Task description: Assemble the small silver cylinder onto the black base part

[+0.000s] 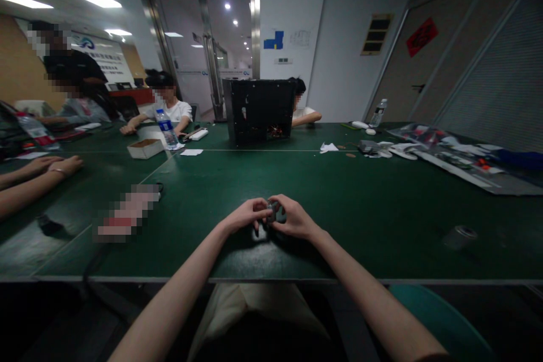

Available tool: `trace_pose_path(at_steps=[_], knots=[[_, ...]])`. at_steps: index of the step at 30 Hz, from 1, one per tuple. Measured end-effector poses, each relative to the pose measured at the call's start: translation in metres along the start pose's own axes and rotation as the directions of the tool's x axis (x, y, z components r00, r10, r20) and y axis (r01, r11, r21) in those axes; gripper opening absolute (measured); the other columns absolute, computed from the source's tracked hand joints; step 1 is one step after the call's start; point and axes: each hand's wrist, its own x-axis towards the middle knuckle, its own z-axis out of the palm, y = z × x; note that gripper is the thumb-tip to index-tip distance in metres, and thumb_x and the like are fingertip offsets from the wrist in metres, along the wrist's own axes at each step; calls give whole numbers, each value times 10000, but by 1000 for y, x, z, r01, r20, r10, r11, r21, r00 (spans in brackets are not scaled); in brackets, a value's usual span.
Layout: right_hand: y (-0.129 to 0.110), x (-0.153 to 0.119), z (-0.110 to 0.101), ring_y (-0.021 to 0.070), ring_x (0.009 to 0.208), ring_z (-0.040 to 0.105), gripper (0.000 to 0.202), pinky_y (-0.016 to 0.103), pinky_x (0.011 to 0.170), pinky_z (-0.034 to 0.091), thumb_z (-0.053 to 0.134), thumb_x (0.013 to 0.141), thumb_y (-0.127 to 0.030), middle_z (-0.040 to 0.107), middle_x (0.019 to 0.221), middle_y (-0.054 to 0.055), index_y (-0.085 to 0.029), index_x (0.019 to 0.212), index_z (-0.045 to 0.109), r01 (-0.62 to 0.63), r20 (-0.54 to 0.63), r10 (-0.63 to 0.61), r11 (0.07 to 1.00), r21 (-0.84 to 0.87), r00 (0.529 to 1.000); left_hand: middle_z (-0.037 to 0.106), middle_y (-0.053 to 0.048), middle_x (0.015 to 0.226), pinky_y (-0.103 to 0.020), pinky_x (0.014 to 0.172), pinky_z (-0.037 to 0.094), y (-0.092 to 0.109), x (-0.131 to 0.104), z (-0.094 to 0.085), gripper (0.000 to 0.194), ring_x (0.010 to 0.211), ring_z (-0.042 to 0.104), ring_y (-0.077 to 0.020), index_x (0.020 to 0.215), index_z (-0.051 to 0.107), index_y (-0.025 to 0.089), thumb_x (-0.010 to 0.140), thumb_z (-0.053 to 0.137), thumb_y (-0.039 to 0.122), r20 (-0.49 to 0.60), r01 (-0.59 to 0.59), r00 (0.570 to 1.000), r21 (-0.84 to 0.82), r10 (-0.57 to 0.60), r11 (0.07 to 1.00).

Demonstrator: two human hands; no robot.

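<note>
Near the front edge of the green table [203,181], my left hand [250,212] and my right hand [294,218] meet around a small dark grey part [272,212]. Fingers of both hands are closed on it from either side. Its exact kind is too small and too shaded to make out. Just below my left fingers, a small light grey piece [259,233] lies at the table surface, partly hidden by the hand. To the right, well apart from my hands, a grey metal cylinder [460,237] rests on the table.
A black metal case [259,107] stands at the back. An open cardboard box [145,148] and a water bottle [167,130] are back left. Loose parts on a sheet [470,164] lie right. A co-worker's hands [63,165] rest at left; other people sit behind.
</note>
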Motion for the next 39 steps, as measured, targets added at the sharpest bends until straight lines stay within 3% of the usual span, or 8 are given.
trace_pose_path(at_steps=[4, 14, 22, 32, 39], knots=[[0, 0, 2, 189, 890, 573, 476, 294, 783, 464, 667, 682, -203, 582, 1030, 70, -186, 1131, 507, 20, -1, -20, 1000, -6, 1000, 588, -41, 824, -165, 482, 432, 1, -1, -1, 358, 634, 550, -102, 944, 621, 128, 753, 683, 424, 0, -16, 1000, -25, 16, 1000], [-2, 2, 3, 194, 905, 565, 482, 303, 788, 469, 687, 682, -252, 576, 1025, 69, -186, 1125, 508, 54, -42, -53, 998, 22, 998, 598, -50, 845, -222, 710, 434, 3, -4, 3, 380, 757, 548, -136, 953, 649, 103, 756, 678, 426, 30, -51, 998, -133, 56, 990], [-3, 2, 3, 205, 911, 572, 472, 325, 806, 467, 698, 678, -280, 589, 1007, 73, -184, 1106, 525, 43, -50, -43, 999, 1, 998, 578, -3, 745, -204, 608, 406, 0, 0, 1, 318, 630, 510, -101, 836, 634, 119, 733, 710, 410, -35, -44, 999, -103, 40, 994], [-4, 4, 2, 197, 908, 575, 487, 314, 804, 467, 705, 678, -268, 590, 1017, 73, -181, 1121, 523, 51, -51, -51, 999, 16, 997, 590, -31, 765, -220, 678, 401, 2, -2, 1, 377, 688, 531, -127, 874, 652, 104, 721, 701, 445, 1, -35, 999, -197, 36, 980], [-4, 4, 4, 199, 887, 575, 479, 319, 787, 470, 707, 674, -278, 596, 995, 70, -187, 1110, 533, 40, -56, -41, 999, -23, 998, 576, -14, 763, -211, 653, 387, 1, -3, -1, 341, 678, 512, -115, 846, 631, 110, 731, 707, 421, -29, -48, 999, -139, 45, 989]])
